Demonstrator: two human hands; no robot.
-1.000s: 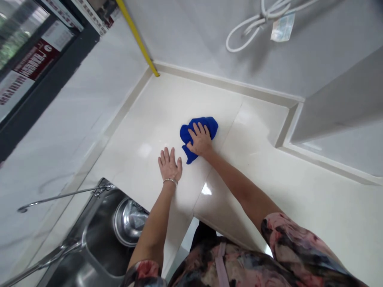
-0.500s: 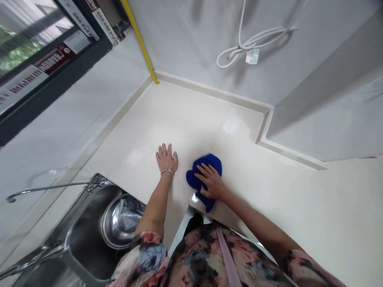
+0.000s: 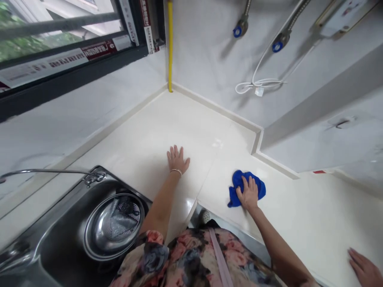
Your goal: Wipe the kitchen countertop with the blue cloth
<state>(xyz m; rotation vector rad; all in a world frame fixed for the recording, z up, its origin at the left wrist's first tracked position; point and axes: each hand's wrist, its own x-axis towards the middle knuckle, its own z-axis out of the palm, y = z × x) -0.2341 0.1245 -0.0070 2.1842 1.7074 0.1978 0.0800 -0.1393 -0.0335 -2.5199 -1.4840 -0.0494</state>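
Note:
On the white countertop [image 3: 197, 131], my left hand [image 3: 177, 160] lies palm down with its fingers spread and nothing in it; a thin bracelet circles the wrist. Further right, my right hand [image 3: 249, 193] presses on a crumpled blue cloth [image 3: 237, 181], its fingers resting over the middle and the thumb apart. The cloth lies against the counter surface, partly covered by that hand. Its right end sticks out beyond my fingers.
A steel sink [image 3: 64, 235] at lower left holds a round metal basin [image 3: 98, 255] with a perforated strainer [image 3: 128, 211] in it. A faucet [image 3: 95, 177] reaches left. Another person's hand [image 3: 363, 267] touches the counter at lower right. A yellow pipe [image 3: 170, 48] stands in the corner.
My right hand has slid the blue cloth to the right, away from my left hand. The view has shifted, and another person's hand now shows at lower right.

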